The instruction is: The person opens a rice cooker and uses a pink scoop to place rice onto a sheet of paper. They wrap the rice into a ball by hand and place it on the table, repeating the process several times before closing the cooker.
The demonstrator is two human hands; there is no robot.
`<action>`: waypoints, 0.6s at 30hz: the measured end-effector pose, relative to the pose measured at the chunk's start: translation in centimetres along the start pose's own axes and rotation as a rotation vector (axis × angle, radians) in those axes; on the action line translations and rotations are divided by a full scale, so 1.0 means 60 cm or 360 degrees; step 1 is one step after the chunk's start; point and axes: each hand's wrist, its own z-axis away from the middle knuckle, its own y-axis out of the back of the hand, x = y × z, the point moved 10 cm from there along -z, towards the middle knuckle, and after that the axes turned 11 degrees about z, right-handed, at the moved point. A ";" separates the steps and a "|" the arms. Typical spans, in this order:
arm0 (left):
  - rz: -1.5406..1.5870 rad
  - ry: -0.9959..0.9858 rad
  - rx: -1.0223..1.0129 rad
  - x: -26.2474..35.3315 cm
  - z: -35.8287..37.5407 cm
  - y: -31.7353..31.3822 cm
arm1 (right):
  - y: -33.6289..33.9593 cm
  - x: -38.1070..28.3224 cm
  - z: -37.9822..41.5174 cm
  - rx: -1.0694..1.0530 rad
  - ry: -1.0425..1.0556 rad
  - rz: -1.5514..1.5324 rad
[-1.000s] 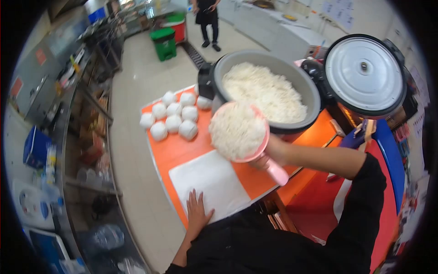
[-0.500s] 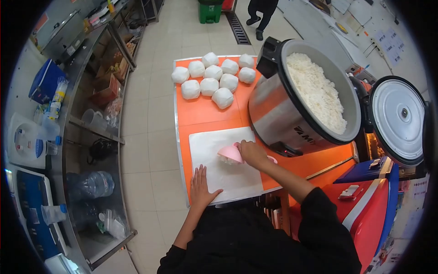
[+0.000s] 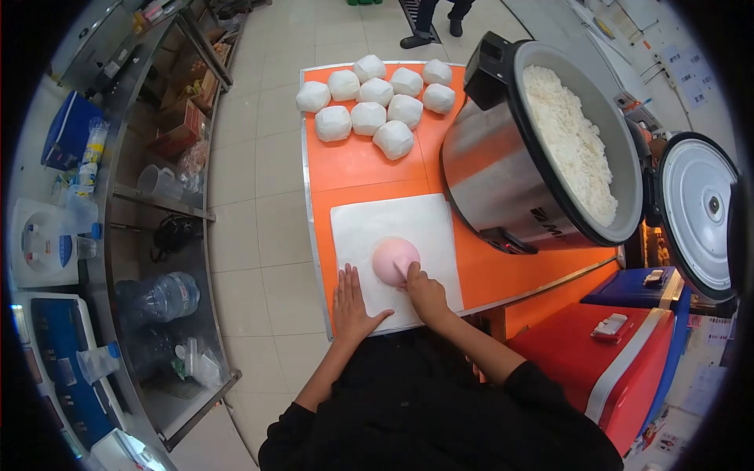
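Observation:
A pink rice scoop (image 3: 393, 260) rests mouth-down on a stack of white paper sheets (image 3: 365, 222), its rounded bottom facing up. My right hand (image 3: 426, 293) is closed round the scoop's handle, which the fingers mostly cover. Whatever lies under the scoop is hidden. My left hand (image 3: 355, 304) lies flat with fingers stretched out on the lower left edge of the paper, holding nothing. Behind the paper, to the right, stands a large steel rice cooker (image 3: 503, 173) filled with white cooked rice (image 3: 569, 141).
Several white paper-wrapped bundles (image 3: 367, 118) sit at the far end of the orange table (image 3: 361, 177). The cooker's lid (image 3: 695, 208) hangs open on the right, above a red cooler box (image 3: 597, 361). Steel shelves (image 3: 161, 206) line the left. A person's legs (image 3: 434, 20) show at the top.
The pink scoop has turned from tilted, with rice showing at its mouth, to mouth-down on the paper. My right hand has moved down with it. My left hand stays flat on the paper.

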 end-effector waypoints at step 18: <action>0.0002 -0.0752 -0.0313 0.015 0.011 0.056 | 0.618 0.250 0.051 0.1557 -0.0166 0.0703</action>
